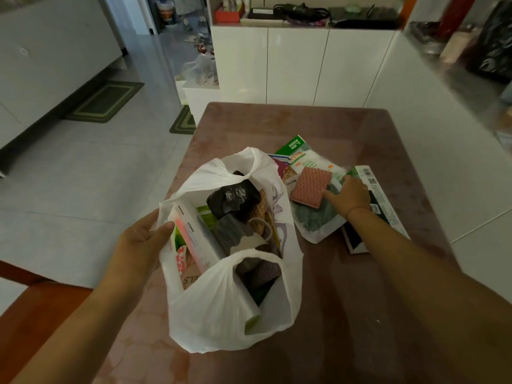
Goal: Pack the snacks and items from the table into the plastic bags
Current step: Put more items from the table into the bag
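Note:
A white plastic bag (pixel 221 309) stands open on the reddish table (pixel 304 126), filled with several snack packs, a white box and dark wrapped items. My left hand (pixel 144 239) grips the bag's left rim and holds it open. To the right lies a pile of flat packets. My right hand (pixel 349 195) rests on that pile, fingers touching the edge of a pink textured sponge pad (pixel 311 187) that lies on a clear packet with green contents (pixel 313 220). A green-and-white packet (pixel 302 156) lies behind, and a long dark packet (pixel 379 195) lies under my wrist.
White cabinets (pixel 296 65) stand beyond the table's far edge. A counter (pixel 454 67) with dark items runs along the right. Tiled floor with green mats (pixel 108 101) lies to the left. A wooden chair edge (pixel 33 314) shows at lower left.

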Tool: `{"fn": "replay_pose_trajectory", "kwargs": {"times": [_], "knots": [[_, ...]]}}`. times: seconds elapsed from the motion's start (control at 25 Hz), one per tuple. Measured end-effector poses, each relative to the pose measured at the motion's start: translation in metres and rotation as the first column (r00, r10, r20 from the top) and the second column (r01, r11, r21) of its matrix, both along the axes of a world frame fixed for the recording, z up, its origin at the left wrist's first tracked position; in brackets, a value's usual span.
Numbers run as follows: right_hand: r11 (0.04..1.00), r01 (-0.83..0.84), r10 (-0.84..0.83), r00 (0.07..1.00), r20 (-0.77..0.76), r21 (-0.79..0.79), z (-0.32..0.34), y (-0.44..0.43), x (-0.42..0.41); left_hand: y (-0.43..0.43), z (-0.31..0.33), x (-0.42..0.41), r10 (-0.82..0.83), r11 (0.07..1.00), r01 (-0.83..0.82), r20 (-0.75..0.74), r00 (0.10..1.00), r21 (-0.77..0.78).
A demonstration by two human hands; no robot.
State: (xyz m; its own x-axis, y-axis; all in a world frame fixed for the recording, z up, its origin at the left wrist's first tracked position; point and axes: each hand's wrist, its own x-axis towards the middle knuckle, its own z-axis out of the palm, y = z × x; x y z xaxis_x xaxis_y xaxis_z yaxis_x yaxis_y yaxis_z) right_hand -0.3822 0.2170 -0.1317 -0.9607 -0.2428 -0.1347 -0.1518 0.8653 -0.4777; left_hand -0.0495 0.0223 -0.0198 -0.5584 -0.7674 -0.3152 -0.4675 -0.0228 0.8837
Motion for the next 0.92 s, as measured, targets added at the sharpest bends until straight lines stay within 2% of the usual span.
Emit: {"fn": "replay_pose_trajectory", "kwargs": {"times": [0.04,0.12,0.28,0.4,0.52,0.6,0.72,0.8,0.88,0.92], "knots": [[0.994,-0.029,0.030,0.999,-0.013,0.108,-0.006,-0.006,-0.012,0.000,0.000,0.000,0.000,1.000,0.000,0.011,1.000,0.006],[0.972,-0.070,0.069,0.998,0.013,0.226,-0.013,-0.024,-0.032,0.000,0.000,-0.002,0.014,1.000,-0.014,0.033,0.999,0.001],[0.946,-0.083,0.052,0.993,0.106,0.312,-0.033,-0.058,-0.053,-0.002,-0.002,-0.010,0.033,0.999,-0.031,0.068,0.997,-0.023],[0.941,-0.031,0.022,0.999,0.030,0.336,-0.046,-0.068,-0.050,-0.002,-0.003,-0.014,0.037,0.999,-0.038,0.076,0.996,0.004],[0.972,-0.053,0.086,0.987,-0.137,0.229,-0.056,-0.077,-0.044,-0.003,-0.004,-0.014,0.031,0.999,-0.032,0.068,0.997,0.015],[0.996,-0.079,0.083,0.984,-0.160,0.033,-0.055,-0.081,-0.039,-0.003,-0.005,-0.012,0.027,1.000,-0.028,0.057,0.998,0.008],[0.939,0.093,-0.106,0.994,-0.022,-0.332,-0.041,-0.079,-0.026,-0.004,-0.005,-0.010,0.030,0.999,-0.031,0.038,0.999,0.009],[0.899,0.205,-0.185,0.979,0.088,-0.386,-0.033,-0.066,-0.016,-0.004,-0.004,-0.008,0.032,0.999,-0.032,0.035,0.999,0.007],[0.892,0.242,-0.212,0.970,0.120,-0.381,-0.026,-0.046,-0.007,-0.004,-0.003,-0.008,0.055,0.998,-0.055,0.027,0.998,0.023],[0.859,0.261,-0.230,0.965,0.124,-0.441,-0.018,-0.036,-0.002,-0.003,-0.002,-0.008,0.068,0.997,-0.069,0.026,0.997,0.030]]}}
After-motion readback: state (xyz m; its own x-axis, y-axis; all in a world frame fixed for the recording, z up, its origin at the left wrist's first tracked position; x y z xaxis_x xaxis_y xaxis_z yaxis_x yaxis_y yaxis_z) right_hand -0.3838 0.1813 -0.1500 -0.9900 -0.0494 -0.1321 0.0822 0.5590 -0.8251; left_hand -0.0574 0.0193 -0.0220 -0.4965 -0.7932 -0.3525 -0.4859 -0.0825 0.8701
